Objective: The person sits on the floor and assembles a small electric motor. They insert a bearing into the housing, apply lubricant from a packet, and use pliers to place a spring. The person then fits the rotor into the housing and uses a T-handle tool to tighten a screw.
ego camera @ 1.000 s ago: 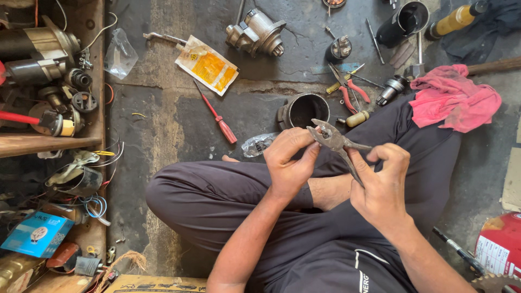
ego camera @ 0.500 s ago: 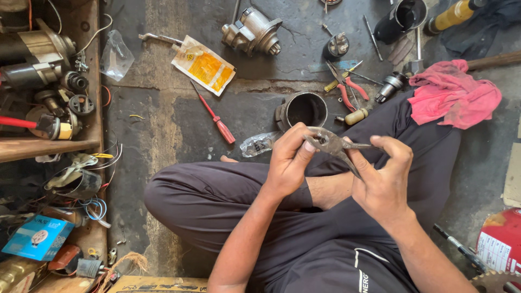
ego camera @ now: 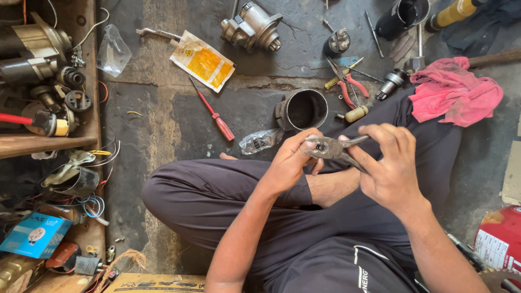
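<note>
I sit cross-legged on the concrete floor [ego camera: 163, 125] with a pair of bare metal pliers [ego camera: 332, 147] held over my lap. My right hand [ego camera: 392, 168] is wrapped round the handles, fingers curled over the top one. My left hand [ego camera: 293, 160] is closed round the head of the pliers, thumb and fingertips pinching at the nose; whether something small sits between them I cannot tell, since my fingers cover it.

Just beyond my left hand, on the floor, stands a dark metal cylinder housing [ego camera: 304, 110], its open end turned up towards me. To its left lies a crumpled clear plastic bag [ego camera: 260, 141], and further left a red-handled screwdriver [ego camera: 213, 111] lying aslant. Beyond that is an orange and white packet [ego camera: 202, 61], and far in the middle a grey starter motor [ego camera: 252, 26] on its side. To the right of the cylinder lie red-handled pliers [ego camera: 347, 84] and a yellow-handled tool [ego camera: 355, 114]. A pink rag [ego camera: 455, 92] is draped over my right knee. On the far left a wooden shelf [ego camera: 49, 144] carries motor parts and tangled wires, with a blue box [ego camera: 33, 239] below it near me.
</note>
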